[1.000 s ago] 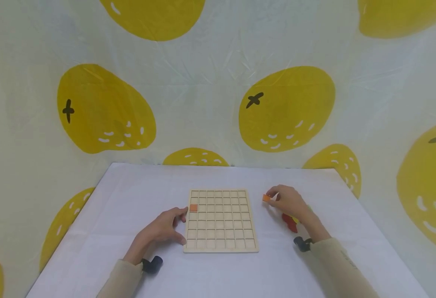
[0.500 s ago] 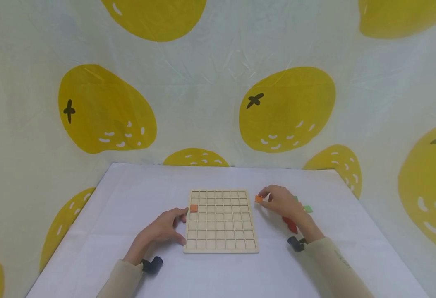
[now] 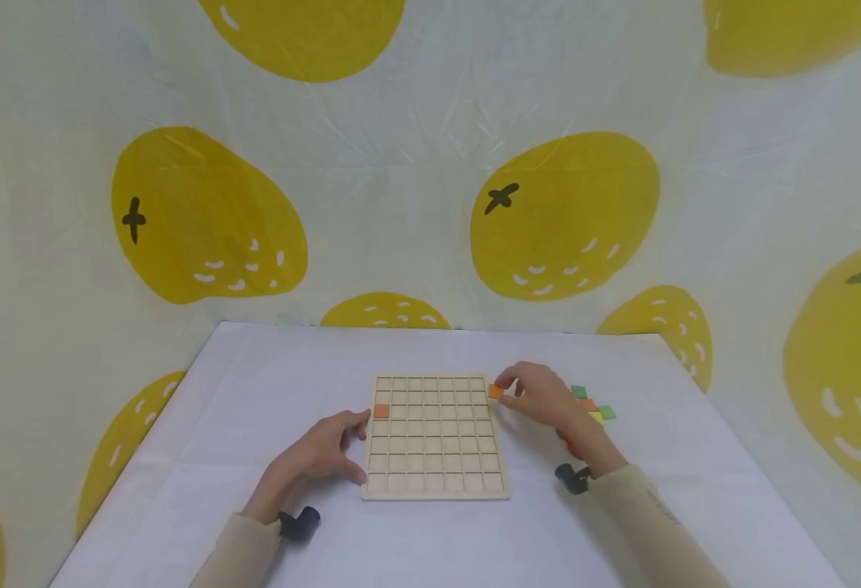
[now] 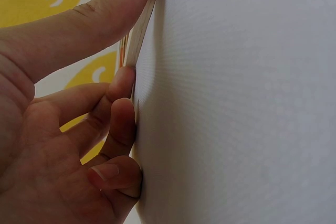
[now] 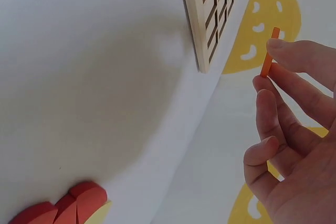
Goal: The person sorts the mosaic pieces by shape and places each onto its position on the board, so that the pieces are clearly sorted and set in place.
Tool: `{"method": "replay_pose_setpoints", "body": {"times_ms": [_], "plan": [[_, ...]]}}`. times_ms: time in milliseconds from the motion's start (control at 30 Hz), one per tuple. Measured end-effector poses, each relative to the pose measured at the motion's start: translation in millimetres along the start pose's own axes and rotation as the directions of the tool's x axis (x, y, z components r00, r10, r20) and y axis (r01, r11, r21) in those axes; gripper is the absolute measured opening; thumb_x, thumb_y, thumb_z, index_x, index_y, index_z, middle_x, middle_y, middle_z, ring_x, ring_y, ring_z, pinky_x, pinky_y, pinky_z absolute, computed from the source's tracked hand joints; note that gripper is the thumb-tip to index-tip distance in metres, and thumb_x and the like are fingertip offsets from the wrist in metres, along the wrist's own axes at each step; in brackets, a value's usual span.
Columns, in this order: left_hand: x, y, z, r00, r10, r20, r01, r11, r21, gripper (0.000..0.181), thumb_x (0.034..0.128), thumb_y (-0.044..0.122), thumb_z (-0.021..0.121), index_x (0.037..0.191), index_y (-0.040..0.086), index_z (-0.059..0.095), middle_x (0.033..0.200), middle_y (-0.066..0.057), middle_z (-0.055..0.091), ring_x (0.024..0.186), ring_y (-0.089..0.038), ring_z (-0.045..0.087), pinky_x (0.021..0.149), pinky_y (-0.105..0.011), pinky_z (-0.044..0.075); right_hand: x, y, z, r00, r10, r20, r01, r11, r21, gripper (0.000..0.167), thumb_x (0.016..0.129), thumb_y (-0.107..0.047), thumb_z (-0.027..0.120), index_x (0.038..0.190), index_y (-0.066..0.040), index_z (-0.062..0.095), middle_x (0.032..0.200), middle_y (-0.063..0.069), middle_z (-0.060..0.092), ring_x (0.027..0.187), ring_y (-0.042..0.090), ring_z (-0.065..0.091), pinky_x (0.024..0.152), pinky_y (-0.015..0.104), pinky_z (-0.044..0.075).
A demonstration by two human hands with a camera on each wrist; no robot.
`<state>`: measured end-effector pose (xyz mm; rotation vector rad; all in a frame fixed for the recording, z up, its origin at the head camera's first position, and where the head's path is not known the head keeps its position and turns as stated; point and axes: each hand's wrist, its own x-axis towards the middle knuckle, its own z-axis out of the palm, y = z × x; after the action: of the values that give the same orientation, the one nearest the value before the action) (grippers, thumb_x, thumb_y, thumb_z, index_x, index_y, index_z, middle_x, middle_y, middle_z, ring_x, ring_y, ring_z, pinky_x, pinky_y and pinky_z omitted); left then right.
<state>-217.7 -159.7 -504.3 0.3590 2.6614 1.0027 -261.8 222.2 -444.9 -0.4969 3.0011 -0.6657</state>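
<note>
White tabletop (image 3: pixel 291 359) bears a gridded board (image 3: pixel 434 443), one orange square (image 3: pixel 381 411) at its 10 o'clock. Closer now, the right hand (image 3: pixel 544 394) pinches another orange tile (image 3: pixel 496 392) near the 2 o'clock edge, seemingly within placing reach; the left hand (image 3: pixel 323 447), fingers relaxed, touches the 9 o'clock side.

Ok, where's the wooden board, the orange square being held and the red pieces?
Wooden board (image 3: pixel 434 445): head view, bare cell near its middle.
Orange square (image 3: pixel 495 392): head view, middle of its flat face.
Red pieces (image 5: pixel 66 210): right wrist view, on the middle visible piece.

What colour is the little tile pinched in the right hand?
The tile is orange, clearest in the right wrist view.
</note>
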Motion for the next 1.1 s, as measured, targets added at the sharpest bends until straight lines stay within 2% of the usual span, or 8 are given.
{"method": "replay_pose_setpoints", "body": {"times_ms": [200,500,767,1100], "plan": [[0.1,0.6,0.4,1.0,-0.013,0.002,0.013,1.0,-0.01,0.11,0.0569,0.018,0.101,0.153,0.004,0.049,0.1,0.009,0.056,0.091,-0.015,0.046,0.076,-0.028,0.039,3.9,-5.8,4.8,0.999,-0.042,0.004,0.042,0.999,-0.014,0.024,0.088,-0.02,0.08,0.111,-0.013,0.077,0.103,0.0,0.074,0.085,0.016,0.059,0.075,0.03,0.049],[-0.6,0.4,-1.9,1.0,0.01,0.001,-0.01,1.0,-0.014,0.108,0.0578,0.017,0.1,0.152,0.003,0.05,0.101,0.008,0.056,0.091,-0.015,0.046,0.075,-0.027,0.038,8.8,-18.9,7.4,0.997,-0.082,0.014,0.082,0.997,-0.001,0.022,0.089,-0.021,0.079,0.109,-0.013,0.077,0.101,-0.001,0.073,0.086,0.018,0.061,0.076,0.031,0.049],[-0.6,1.3,-1.8,1.0,0.002,-0.001,-0.002,1.0,-0.015,0.107,0.0574,0.017,0.101,0.151,0.004,0.051,0.1,0.007,0.055,0.091,-0.015,0.046,0.074,-0.028,0.038,13.5,-29.3,10.4,0.996,-0.08,0.025,0.08,0.997,0.009,0.023,0.089,-0.024,0.08,0.109,-0.013,0.077,0.1,-0.003,0.072,0.085,0.016,0.059,0.077,0.032,0.05],[-1.5,0.5,-1.9,1.0,0.018,0.001,-0.018,1.0,-0.018,0.106,0.0587,0.017,0.1,0.151,0.004,0.051,0.1,0.007,0.056,0.091,-0.015,0.046,0.074,-0.027,0.038,19.5,-39.6,17.8,0.991,-0.131,0.036,0.132,0.991,-0.024,0.021,0.089,-0.023,0.08,0.107,-0.013,0.077,0.098,-0.003,0.072,0.082,0.012,0.059,0.077,0.032,0.05]]}}
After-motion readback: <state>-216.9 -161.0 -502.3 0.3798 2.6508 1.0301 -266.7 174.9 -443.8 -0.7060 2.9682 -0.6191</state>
